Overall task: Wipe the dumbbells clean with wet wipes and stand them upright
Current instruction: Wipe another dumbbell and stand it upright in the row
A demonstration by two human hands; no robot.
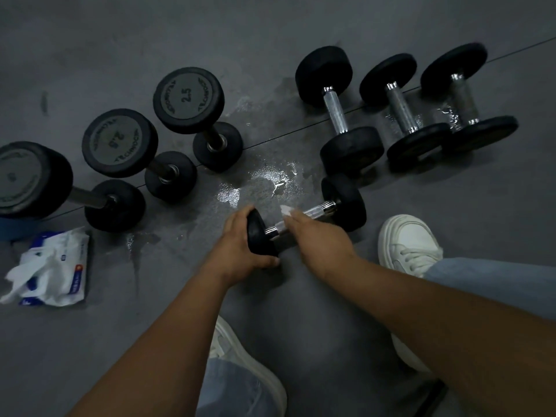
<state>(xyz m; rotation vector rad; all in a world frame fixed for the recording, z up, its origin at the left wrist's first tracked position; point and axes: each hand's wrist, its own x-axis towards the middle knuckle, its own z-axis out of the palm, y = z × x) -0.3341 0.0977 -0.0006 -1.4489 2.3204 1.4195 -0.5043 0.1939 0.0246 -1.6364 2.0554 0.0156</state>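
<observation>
Head view: the dumbbell (pixel 313 214) lies on the grey floor (pixel 301 299), in the gap between three upright dumbbells (pixel 120 142) at left and three lying ones (pixel 401 111) at right. A wet patch (pixel 264 179) sits just beyond it. The left hand (pixel 243 248) grips its near head. The right hand (pixel 316 239) curls round the handle, holding a wet wipe (pixel 285 210) against it.
</observation>
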